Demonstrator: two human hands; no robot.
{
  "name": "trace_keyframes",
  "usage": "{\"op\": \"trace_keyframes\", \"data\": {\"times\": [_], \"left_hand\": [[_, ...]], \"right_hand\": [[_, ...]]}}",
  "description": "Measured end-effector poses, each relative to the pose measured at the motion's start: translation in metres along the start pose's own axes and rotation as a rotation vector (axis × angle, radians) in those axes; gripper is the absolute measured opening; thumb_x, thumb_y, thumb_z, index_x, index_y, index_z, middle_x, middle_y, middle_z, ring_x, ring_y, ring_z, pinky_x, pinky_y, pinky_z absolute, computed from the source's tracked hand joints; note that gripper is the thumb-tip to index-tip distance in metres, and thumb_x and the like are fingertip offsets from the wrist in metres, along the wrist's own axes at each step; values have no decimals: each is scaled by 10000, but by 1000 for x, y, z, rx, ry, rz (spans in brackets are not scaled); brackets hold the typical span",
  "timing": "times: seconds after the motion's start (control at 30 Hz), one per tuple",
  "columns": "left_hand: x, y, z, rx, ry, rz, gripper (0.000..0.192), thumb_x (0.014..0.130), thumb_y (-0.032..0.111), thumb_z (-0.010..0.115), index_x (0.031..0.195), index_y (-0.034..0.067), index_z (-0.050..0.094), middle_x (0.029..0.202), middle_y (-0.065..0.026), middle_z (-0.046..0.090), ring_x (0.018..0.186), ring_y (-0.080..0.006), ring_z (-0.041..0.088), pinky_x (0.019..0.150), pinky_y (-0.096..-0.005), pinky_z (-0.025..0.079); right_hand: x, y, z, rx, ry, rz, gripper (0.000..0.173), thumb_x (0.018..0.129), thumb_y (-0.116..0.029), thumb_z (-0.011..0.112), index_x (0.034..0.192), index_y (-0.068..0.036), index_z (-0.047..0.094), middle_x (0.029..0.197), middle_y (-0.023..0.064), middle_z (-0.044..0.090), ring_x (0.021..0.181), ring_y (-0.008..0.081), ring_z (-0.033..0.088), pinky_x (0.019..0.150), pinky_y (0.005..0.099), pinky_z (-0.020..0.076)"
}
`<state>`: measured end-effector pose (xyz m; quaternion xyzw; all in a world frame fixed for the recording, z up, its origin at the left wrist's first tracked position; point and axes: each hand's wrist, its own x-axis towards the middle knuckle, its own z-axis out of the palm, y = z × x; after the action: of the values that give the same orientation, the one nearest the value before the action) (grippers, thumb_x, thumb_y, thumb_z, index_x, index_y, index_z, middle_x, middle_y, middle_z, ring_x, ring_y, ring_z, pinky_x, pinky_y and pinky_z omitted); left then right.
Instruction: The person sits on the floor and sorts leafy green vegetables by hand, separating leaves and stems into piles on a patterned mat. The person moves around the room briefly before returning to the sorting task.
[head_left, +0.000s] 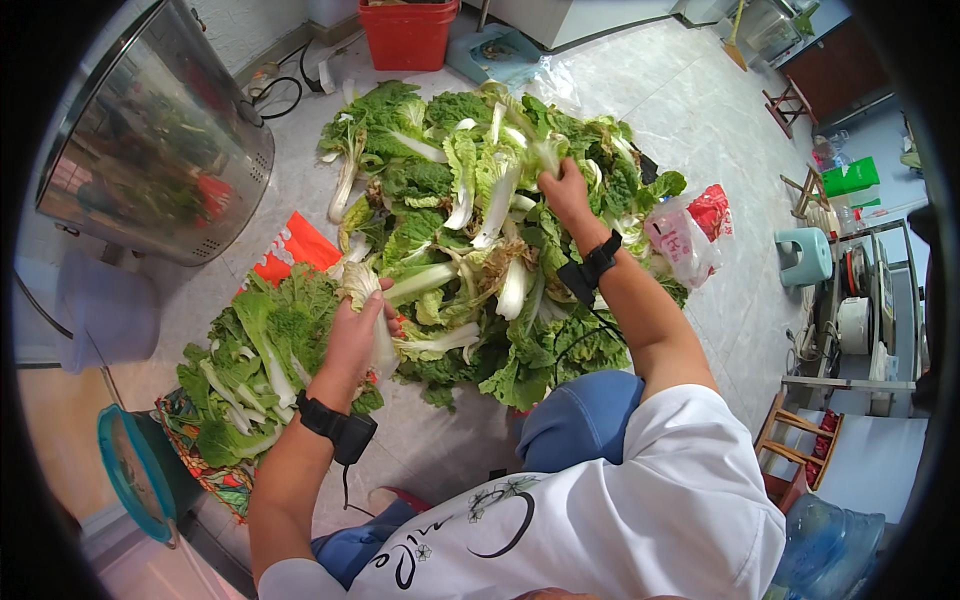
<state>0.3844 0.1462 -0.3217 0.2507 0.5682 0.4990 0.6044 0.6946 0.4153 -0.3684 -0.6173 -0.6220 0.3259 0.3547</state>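
A large heap of loose Chinese cabbage leaves (499, 195), some with brown, wilted edges, covers the tiled floor before me. My left hand (358, 330) grips a pale cabbage head (382, 352) by its side, left of the heap. Over the heap's upper right, my right hand (564, 191) is closed on a cabbage leaf (546, 154), which is blurred. Beside my left forearm lies a smaller pile of green leaves (255, 360) on a patterned cloth or bag (225, 480).
A shiny metal cylinder (165, 142) and a pale plastic bucket (109, 311) stand left. A teal-rimmed bucket (135, 472) is at lower left, a red bucket (409, 34) and blue dustpan (491, 54) beyond the heap. Plastic bags (686, 236) touch its right side; a stool (802, 256) stands farther right.
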Motion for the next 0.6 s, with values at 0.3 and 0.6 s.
{"op": "trace_keyframes", "data": {"times": [0.3,0.6], "left_hand": [[-4,0,-8,-2,52,-2,324,994,179,478,1251,-14,508,778,-34,544,661,-126,557,622,-303,515],[-9,-10,-35,-78,104,-18,337,996,188,476,1260,-19,495,780,-45,542,668,-134,554,620,-315,518]], "right_hand": [[27,-16,55,-521,-434,-28,507,758,-399,758,977,49,664,783,133,657,667,219,659,563,315,513],[37,-17,63,-71,-183,53,509,794,-214,712,1148,84,498,960,212,646,741,276,667,603,358,544]]}}
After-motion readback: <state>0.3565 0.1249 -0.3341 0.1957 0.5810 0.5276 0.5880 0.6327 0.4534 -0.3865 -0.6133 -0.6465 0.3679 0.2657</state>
